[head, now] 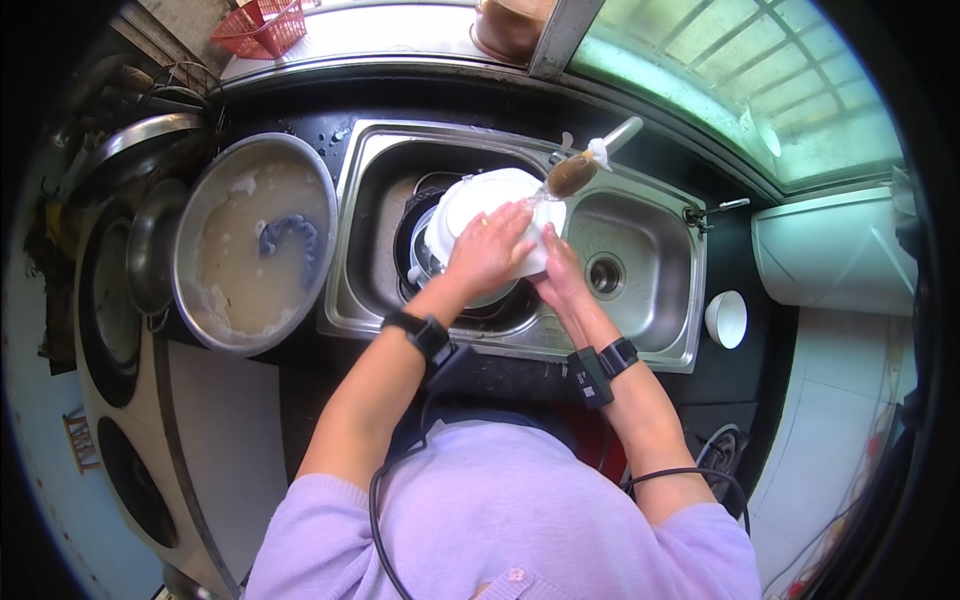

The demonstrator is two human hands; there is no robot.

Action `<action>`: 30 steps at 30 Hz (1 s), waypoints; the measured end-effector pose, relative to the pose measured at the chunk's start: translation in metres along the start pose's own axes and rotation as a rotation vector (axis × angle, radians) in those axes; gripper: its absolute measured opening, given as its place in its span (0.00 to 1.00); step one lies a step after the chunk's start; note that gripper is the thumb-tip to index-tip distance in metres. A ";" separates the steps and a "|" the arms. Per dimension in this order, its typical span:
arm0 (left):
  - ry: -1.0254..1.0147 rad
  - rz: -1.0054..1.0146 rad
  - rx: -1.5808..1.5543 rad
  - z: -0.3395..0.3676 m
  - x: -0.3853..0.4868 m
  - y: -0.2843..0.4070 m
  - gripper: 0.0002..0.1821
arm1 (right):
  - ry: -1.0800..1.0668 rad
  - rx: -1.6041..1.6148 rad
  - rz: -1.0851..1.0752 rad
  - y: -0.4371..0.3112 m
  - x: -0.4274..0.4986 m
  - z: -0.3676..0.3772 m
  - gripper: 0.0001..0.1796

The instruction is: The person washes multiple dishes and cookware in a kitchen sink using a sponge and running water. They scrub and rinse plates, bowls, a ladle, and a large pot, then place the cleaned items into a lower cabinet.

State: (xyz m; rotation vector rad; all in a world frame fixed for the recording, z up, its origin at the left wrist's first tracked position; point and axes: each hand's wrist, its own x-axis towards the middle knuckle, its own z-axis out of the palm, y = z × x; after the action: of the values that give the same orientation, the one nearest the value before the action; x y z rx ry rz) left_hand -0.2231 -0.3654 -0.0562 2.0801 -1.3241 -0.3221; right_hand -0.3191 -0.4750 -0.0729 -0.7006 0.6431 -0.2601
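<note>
A white dish (499, 196) is tilted under the wrapped spout of the faucet (571, 175), over the left bowl of a steel double sink (382, 217). My right hand (561, 266) grips the dish at its lower right edge. My left hand (491, 247) lies flat on its surface with the fingers stretched out; whether it grips anything is not plain. Water runs from the spout near the left fingertips. Beneath the dish, a dark pan (405, 244) and other vessels stand stacked in the left bowl, partly hidden by the dish and my forearm.
A large metal basin (330, 225) of cloudy water with a blue cloth (289, 234) stands left of the sink. A white bowl (726, 319) sits to the right on the dark counter. The right sink bowl has a drain (604, 275). A red plastic basket (259, 34) stands on the sill.
</note>
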 end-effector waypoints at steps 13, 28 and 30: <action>0.584 -0.692 -1.831 -0.002 -0.042 -0.031 0.20 | 0.013 -0.048 -0.040 -0.004 0.014 -0.008 0.25; 0.585 -0.729 -1.866 -0.021 -0.066 -0.025 0.16 | -0.177 -1.935 -0.939 0.037 -0.032 0.065 0.35; 0.594 -0.698 -1.890 -0.026 -0.069 -0.032 0.17 | -0.049 -1.767 -0.902 0.019 -0.029 0.055 0.33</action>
State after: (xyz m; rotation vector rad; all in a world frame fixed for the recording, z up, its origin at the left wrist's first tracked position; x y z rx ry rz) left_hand -0.2182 -0.2850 -0.0657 0.6665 0.3183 -0.7391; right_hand -0.3074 -0.4206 -0.0401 -2.6995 0.3255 -0.4676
